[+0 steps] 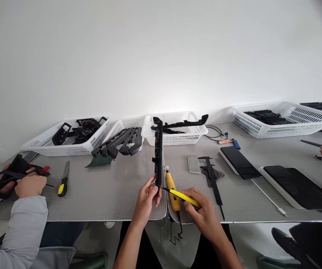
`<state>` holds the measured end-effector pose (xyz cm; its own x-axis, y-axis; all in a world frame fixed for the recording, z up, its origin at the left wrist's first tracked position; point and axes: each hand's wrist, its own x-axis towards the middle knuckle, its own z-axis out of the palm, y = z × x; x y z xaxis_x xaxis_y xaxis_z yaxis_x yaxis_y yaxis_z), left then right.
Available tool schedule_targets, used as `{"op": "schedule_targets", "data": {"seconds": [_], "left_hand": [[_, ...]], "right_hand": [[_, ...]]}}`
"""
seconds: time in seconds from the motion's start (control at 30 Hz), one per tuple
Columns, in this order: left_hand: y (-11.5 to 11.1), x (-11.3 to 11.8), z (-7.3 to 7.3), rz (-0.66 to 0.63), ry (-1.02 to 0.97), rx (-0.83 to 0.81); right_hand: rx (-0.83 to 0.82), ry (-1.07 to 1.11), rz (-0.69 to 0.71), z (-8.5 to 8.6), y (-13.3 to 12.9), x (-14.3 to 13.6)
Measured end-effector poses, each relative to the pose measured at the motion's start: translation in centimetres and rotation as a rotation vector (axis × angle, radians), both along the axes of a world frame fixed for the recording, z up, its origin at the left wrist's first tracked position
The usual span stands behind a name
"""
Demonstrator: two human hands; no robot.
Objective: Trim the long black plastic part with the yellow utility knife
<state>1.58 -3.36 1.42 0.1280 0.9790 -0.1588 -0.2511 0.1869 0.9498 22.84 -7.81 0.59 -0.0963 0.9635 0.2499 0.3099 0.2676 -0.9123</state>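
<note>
Held upright above the table is a long black plastic strip [158, 149], ribbed on its side. My left hand [146, 198] is closed around its lower end. In my right hand [201, 211] is a slim yellow-and-black utility knife [183, 197], gripped like a pen. The knife's dark tip points left and meets or nearly meets the strip's lower end by my left fingers; I cannot tell whether they touch. A yellow corded rotary tool [172, 190] lies on the table just behind the knife.
White baskets [174, 140] of black parts line the wall. Right of my hands are a caliper [212, 177], a small grey block [193, 164], a lighter [235, 144] and a black-screened phone [240, 162]. Co-workers' hands [32, 185] work at both sides, near a file [64, 181] at left.
</note>
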Motion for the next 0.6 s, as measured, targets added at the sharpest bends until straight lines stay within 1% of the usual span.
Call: {"op": "schedule_targets", "data": {"seconds": [0.2, 0.33, 0.47, 0.6], "left_hand": [[-0.08, -0.03, 0.1, -0.018, 0.037, 0.002], [-0.08, 0.03, 0.04, -0.024, 0.033, 0.035], [-0.14, -0.14, -0.26, -0.046, 0.02, 0.073], [-0.37, -0.36, -0.41, -0.095, 0.021, 0.111]], "right_hand": [[-0.04, -0.005, -0.052, -0.03, -0.08, -0.21], [-0.025, -0.004, -0.058, -0.21, 0.03, -0.31], [-0.013, -0.004, -0.099, -0.38, 0.14, -0.25], [-0.007, -0.005, -0.064, -0.45, -0.04, -0.07]]}}
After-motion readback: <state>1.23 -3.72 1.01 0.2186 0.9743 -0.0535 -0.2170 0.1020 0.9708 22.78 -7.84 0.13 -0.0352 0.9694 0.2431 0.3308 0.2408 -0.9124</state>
